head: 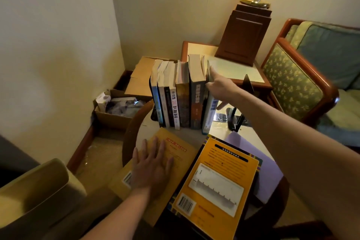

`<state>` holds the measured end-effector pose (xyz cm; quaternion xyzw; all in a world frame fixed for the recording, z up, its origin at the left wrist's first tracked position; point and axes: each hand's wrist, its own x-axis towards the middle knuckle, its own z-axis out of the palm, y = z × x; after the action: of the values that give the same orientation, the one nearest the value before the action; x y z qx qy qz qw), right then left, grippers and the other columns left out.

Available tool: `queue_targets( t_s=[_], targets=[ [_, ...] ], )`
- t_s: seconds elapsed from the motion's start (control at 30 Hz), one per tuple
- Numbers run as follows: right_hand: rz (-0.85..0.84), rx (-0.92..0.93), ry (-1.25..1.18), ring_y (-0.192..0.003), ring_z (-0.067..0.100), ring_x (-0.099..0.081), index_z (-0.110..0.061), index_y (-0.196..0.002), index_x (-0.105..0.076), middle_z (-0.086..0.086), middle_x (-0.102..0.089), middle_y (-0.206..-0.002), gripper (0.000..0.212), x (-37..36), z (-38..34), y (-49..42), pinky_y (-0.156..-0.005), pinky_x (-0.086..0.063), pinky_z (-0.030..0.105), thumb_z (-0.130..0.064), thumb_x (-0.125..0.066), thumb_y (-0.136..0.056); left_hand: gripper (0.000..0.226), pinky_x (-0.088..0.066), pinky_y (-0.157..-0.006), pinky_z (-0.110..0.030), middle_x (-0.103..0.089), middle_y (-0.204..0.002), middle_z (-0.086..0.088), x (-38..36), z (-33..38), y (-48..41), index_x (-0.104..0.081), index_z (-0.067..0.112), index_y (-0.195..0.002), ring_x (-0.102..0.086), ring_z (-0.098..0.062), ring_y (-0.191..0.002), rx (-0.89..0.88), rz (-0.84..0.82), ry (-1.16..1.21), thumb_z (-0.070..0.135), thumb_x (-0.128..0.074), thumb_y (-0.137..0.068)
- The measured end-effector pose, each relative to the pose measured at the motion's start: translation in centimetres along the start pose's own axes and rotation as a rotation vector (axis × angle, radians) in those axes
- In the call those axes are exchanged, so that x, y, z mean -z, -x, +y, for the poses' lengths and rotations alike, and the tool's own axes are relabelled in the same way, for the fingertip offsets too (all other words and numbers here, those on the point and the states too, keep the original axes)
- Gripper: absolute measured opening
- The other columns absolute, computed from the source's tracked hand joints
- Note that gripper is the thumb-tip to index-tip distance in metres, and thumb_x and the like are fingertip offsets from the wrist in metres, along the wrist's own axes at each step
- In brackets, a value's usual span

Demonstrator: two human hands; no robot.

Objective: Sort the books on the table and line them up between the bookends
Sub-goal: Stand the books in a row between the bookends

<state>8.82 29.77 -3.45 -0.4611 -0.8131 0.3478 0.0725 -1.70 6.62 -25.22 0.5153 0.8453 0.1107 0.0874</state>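
Now right hand (220, 88) is pushing the end book (210, 113) with straight fingers, bookend (237, 121) standing apart beyond its thumb; left hand (153, 165) is lying flat, fingers spread, on yellow book (176, 147).

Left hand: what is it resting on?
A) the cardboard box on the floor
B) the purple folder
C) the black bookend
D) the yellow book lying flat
D: the left hand lies palm down, fingers spread, on the yellow book lying flat at the near side of the table.
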Motion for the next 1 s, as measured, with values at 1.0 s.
queue_targets(
  t_s=[1.0],
  targets=[
    [0.132,0.090,0.073,-0.126,0.027,-0.056,-0.037,-0.157,0.016,0.013,-0.039,-0.157,0.101,-4.2,10.4,8.6,-0.102,-0.045,0.035,-0.031,-0.065,-0.096,0.074,0.009,-0.124,-0.049,0.014,-0.167,0.004,-0.6,-0.1,0.1,0.008,0.036,-0.159,0.013,-0.027,-0.154,0.023,0.014,-0.060,0.071,0.001,-0.094]
  ],
)
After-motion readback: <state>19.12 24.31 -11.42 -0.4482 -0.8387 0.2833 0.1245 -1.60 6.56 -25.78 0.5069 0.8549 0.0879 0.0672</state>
